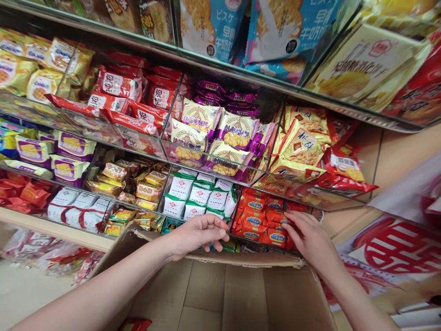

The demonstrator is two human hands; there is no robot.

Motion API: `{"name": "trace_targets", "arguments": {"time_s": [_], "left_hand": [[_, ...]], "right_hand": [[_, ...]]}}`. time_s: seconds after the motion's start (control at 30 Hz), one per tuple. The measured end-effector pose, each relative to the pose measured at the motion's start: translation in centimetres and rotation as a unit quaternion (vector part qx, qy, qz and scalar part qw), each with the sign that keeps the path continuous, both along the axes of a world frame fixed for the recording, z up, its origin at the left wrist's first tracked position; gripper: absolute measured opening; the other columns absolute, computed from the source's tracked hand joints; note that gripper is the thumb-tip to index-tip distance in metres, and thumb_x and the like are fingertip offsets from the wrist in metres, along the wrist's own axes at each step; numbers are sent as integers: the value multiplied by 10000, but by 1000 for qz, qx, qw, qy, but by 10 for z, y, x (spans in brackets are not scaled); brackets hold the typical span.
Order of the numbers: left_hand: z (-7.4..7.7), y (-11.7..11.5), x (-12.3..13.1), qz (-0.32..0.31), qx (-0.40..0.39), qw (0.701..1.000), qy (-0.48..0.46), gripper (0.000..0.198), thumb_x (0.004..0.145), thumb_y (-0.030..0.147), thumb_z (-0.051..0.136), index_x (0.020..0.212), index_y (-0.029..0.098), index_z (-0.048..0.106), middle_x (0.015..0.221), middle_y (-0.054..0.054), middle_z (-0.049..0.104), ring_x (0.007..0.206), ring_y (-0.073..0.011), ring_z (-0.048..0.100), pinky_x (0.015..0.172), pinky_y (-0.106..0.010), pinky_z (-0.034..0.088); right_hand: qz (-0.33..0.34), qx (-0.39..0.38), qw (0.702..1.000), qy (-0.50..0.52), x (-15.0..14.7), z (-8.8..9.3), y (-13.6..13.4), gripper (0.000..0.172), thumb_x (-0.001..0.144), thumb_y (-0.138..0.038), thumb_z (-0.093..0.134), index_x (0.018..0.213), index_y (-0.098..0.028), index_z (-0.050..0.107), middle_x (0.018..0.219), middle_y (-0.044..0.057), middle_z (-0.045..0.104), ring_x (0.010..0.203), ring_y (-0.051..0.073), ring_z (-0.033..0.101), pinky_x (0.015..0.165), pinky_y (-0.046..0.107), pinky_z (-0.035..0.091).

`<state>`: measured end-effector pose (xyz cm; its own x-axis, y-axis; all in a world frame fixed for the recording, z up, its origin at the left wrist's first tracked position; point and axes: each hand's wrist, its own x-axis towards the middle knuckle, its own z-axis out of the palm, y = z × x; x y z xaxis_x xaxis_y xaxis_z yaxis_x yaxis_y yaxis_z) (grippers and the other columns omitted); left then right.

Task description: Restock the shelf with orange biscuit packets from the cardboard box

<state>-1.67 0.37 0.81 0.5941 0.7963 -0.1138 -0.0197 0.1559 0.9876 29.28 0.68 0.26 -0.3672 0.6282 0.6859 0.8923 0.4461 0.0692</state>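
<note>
My left hand (201,234) hovers over the far edge of an open cardboard box (241,285), its fingers loosely curled with nothing seen in them. My right hand (305,232) is at the right side of a bin of small red packets (255,220), fingers apart and fingertips touching or close to the packets. Left of that bin lie white and green packets (200,195). Near the box's bottom left, part of a red package (136,324) shows inside.
Cream and purple biscuit packs (236,128) fill the bin above, beside yellow and red packs (301,147). Blue biscuit bags (210,27) stand on the top shelf. Clear shelf dividers and lips run between rows. Red-printed plastic bags (399,243) hang at the right.
</note>
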Motion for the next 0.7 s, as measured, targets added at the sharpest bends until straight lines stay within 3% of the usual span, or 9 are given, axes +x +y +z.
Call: {"name": "trace_targets", "arguments": {"time_s": [0.3, 0.47, 0.6, 0.7], "left_hand": [[-1, 1, 2, -8, 8, 1000, 12, 266, 734, 358, 589, 889, 150, 526, 877, -41, 627, 655, -90, 581, 543, -195, 369], [0, -1, 1, -28, 48, 998, -25, 293, 687, 346, 652, 877, 146, 553, 872, -52, 646, 684, -115, 603, 606, -233, 435], [17, -14, -8, -110, 59, 988, -93, 239, 702, 363, 634, 781, 138, 635, 843, -76, 671, 746, -173, 629, 696, -305, 476], [21, -29, -12, -253, 33, 967, -19, 246, 735, 341, 580, 860, 154, 678, 940, -76, 672, 855, -203, 623, 754, -304, 478]], "right_hand": [[-24, -37, 999, 17, 5, -3, 11, 246, 842, -310, 446, 958, -144, 585, 905, 101, 642, 852, 225, 565, 778, 405, 468], [-27, -8, 998, 48, -7, 5, -9, 206, 821, -304, 483, 940, -163, 575, 975, 108, 595, 920, 228, 537, 817, 407, 444], [27, -16, 998, 57, -31, 2, -42, 113, 822, -232, 496, 884, -171, 569, 923, 93, 580, 884, 197, 537, 774, 346, 450], [63, -60, 996, -6, -42, -4, -55, 109, 834, -196, 477, 865, -169, 578, 859, 73, 595, 800, 180, 543, 718, 323, 443]]}}
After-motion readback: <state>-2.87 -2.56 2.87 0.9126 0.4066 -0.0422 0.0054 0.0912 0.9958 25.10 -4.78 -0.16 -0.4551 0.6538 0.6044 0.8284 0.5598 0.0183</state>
